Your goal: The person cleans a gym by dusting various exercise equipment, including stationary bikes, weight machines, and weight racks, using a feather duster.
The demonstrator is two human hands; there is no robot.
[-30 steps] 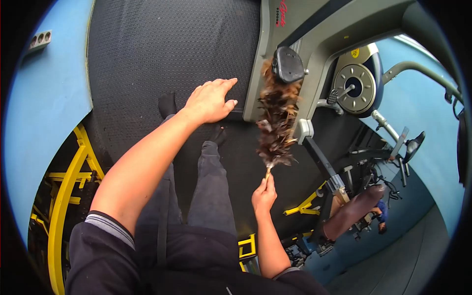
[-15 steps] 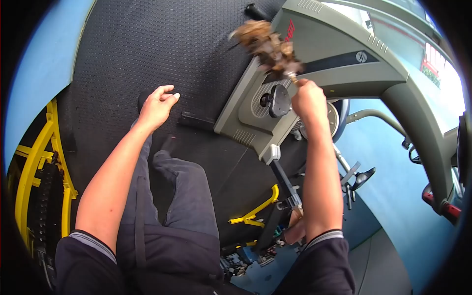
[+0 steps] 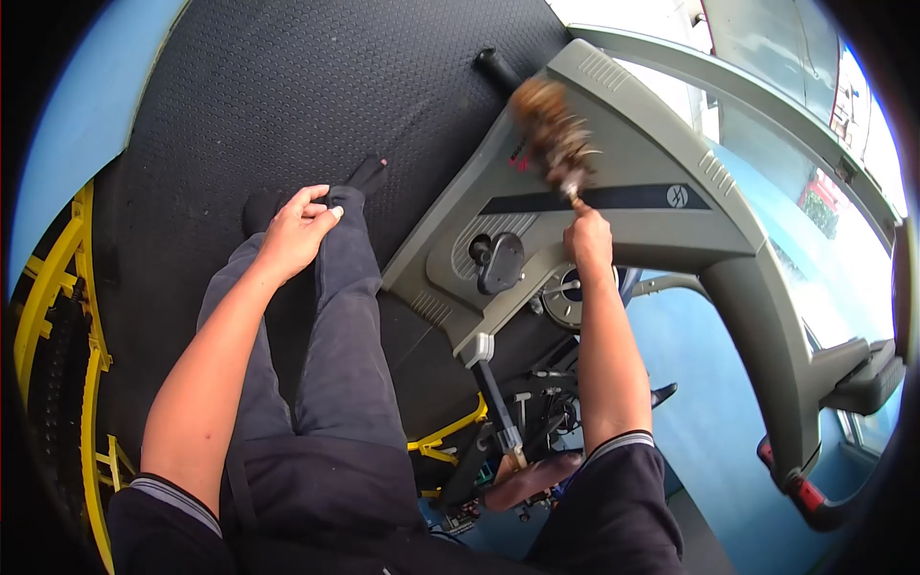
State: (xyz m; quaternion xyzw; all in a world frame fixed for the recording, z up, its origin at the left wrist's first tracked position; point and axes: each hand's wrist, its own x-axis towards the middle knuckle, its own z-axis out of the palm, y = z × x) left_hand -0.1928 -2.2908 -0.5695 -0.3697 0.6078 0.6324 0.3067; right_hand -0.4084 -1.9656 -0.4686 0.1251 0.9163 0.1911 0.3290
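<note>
My right hand is closed round the handle of a brown feather duster. The duster's feathers are smeared by motion and overlap the upper side panel of a grey exercise bike. Below the hand, the bike's black pedal sticks out from the housing. My left hand hangs in the air over my legs with nothing in it, its fingers loosely bent and the thumb apart from them.
Dark textured matting covers the floor. A yellow metal frame stands at the left, close to a light blue wall. The bike's brown seat is near my right arm, with more gym equipment behind it. Windows line the upper right.
The feather duster has swung to the right along the bike's side panel. My legs have stepped, and the view has shifted so that the bike sits further left. My left hand stays free.
</note>
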